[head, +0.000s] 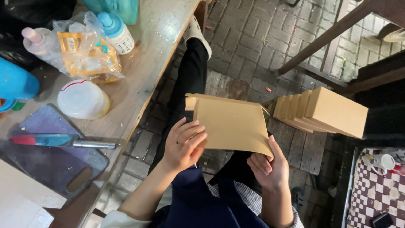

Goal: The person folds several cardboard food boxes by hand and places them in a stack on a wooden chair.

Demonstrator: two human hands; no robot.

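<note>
Brown flat cardboard box [232, 124], half-folded, flap up; left hand [183, 145] and right hand [268, 166] both grip it.

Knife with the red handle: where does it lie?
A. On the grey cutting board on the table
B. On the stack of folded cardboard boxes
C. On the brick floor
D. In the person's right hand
A: the knife lies flat across the grey cutting board on the table, away from both hands.

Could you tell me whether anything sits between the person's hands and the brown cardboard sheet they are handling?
Nothing visible does. The left hand presses on the cardboard sheet at its left edge, and the right hand grips its lower right corner directly.
</note>
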